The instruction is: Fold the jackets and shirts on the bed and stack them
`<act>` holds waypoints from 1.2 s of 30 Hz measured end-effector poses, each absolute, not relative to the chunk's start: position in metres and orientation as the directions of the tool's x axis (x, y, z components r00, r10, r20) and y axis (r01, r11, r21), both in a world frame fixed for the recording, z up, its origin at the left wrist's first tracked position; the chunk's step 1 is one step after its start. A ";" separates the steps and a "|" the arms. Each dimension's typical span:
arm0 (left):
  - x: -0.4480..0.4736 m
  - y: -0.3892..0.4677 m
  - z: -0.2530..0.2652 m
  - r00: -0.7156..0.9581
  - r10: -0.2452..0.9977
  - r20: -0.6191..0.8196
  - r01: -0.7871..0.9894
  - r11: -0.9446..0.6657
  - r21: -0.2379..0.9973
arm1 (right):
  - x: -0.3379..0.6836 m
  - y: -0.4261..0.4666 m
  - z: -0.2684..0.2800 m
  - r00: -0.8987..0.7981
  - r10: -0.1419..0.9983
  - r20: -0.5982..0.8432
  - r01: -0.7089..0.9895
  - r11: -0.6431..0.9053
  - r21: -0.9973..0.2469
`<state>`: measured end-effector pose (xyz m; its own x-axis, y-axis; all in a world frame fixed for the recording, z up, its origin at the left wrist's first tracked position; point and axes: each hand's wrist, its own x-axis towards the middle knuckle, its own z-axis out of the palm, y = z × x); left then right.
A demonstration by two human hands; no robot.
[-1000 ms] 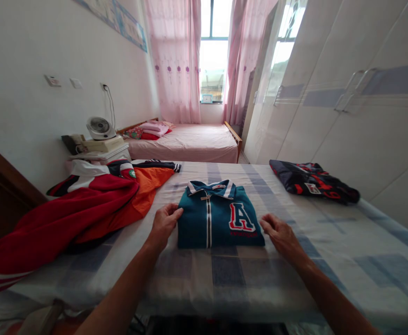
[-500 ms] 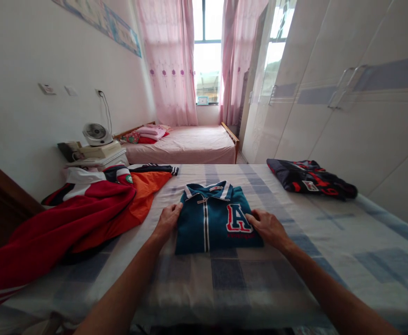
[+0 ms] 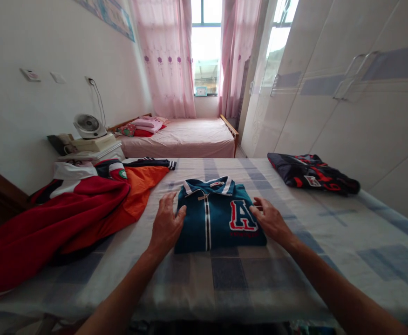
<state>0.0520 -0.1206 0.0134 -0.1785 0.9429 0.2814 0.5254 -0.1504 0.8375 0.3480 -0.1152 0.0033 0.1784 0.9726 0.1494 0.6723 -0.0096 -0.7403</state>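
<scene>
A teal zip-up jacket (image 3: 193, 228) lies folded in a compact rectangle, collar at the far end, with a big letter A patch on its chest. At its left edge is my left hand (image 3: 167, 218), fingers apart, thumb by the cloth. My right hand (image 3: 269, 218) is at the opposite edge, its thumb near the patch and its fingers spread. Neither hand grips the fabric; whether the thumbs touch it I cannot tell. The jacket rests on a checked blue and white bedsheet (image 3: 228, 274).
Red and orange jackets (image 3: 95, 200) lie loosely piled on the left. At the far right is a folded dark garment (image 3: 312, 174) with red markings. Beyond stands another bed (image 3: 186, 137) with a pink sheet; a small fan (image 3: 88, 125) stands left. White wardrobes (image 3: 375, 125) line the right.
Both hands have loosened from the jacket's side edges, and their fingers have spread. My left hand has turned with its fingers pointing up and away. The jacket stays folded in place.
</scene>
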 end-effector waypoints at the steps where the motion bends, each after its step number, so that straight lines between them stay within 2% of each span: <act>1: 0.053 -0.128 0.016 -0.158 0.960 0.233 0.495 -0.127 0.860 | 0.348 -0.116 0.004 0.195 0.979 0.063 0.606 -0.070 -0.793; 3: 0.052 -0.139 0.019 -0.104 0.993 0.048 0.367 -0.007 0.930 | 0.353 -0.118 0.006 0.119 0.982 -0.147 0.367 -0.181 -0.912; 5: 0.051 -0.145 0.021 -0.050 0.991 -0.122 0.205 0.130 0.970 | 0.358 -0.117 0.009 -0.033 0.955 -0.295 0.101 -0.290 -0.952; 7: 0.051 -0.144 0.020 -0.029 0.981 -0.194 0.093 0.196 0.976 | 0.361 -0.114 0.013 -0.132 0.918 -0.374 -0.044 -0.382 -0.923; 12: 0.054 -0.128 0.014 -0.007 0.935 -0.356 -0.059 0.355 0.933 | 0.349 -0.100 0.024 -0.212 0.830 -0.517 -0.296 -0.558 -0.775; 15: 0.055 -0.120 0.014 0.103 0.866 -0.489 -0.130 0.499 0.857 | 0.338 -0.090 0.024 -0.326 0.752 -0.572 -0.338 -0.658 -0.673; 18: 0.055 -0.118 0.019 0.151 0.843 -0.517 -0.114 0.534 0.838 | 0.330 -0.084 0.019 -0.405 0.711 -0.575 -0.367 -0.703 -0.610; 26: 0.052 -0.115 0.023 0.106 0.881 -0.462 0.022 0.462 0.887 | 0.319 -0.092 0.020 -0.390 0.814 -0.431 -0.435 -0.575 -0.693; 31: 0.052 -0.118 0.030 0.113 0.921 -0.372 0.086 0.364 0.928 | 0.316 -0.094 0.028 -0.448 0.724 -0.525 -0.465 -0.690 -0.554; 36: 0.053 -0.116 0.042 0.054 0.929 -0.365 0.142 0.355 0.924 | 0.317 -0.086 0.018 -0.412 0.684 -0.601 -0.389 -0.729 -0.563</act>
